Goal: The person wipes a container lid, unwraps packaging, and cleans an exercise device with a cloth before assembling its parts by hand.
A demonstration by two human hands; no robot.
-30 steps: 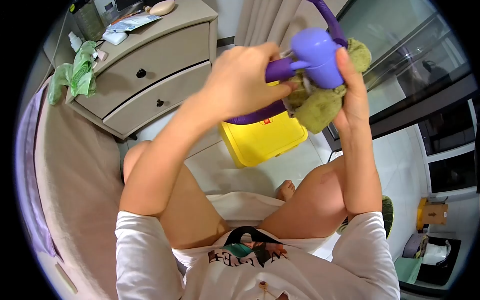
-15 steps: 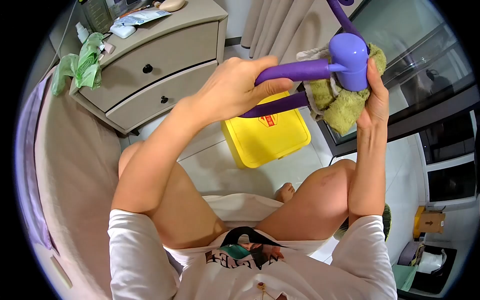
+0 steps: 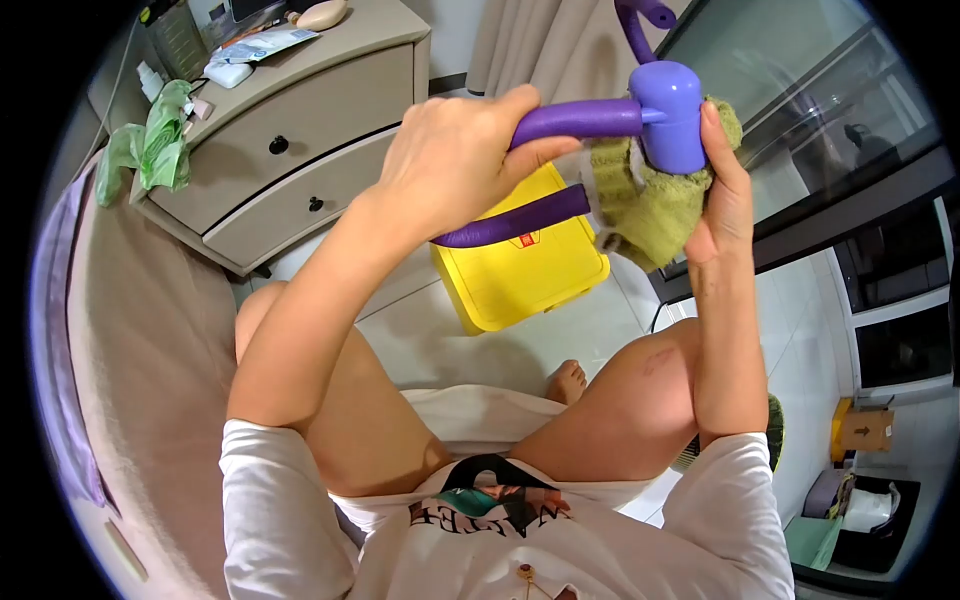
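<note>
On the tiled floor (image 3: 470, 357) sits one yellow box (image 3: 535, 285); above it, our left hand (image 3: 455, 155) grips one purple exerciser (image 3: 672, 115), our right hand (image 3: 727, 195) clasping one green cloth (image 3: 660, 215) against it.

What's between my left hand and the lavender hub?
In the head view, the upper purple bar runs from your left hand to the lavender hub.
</note>
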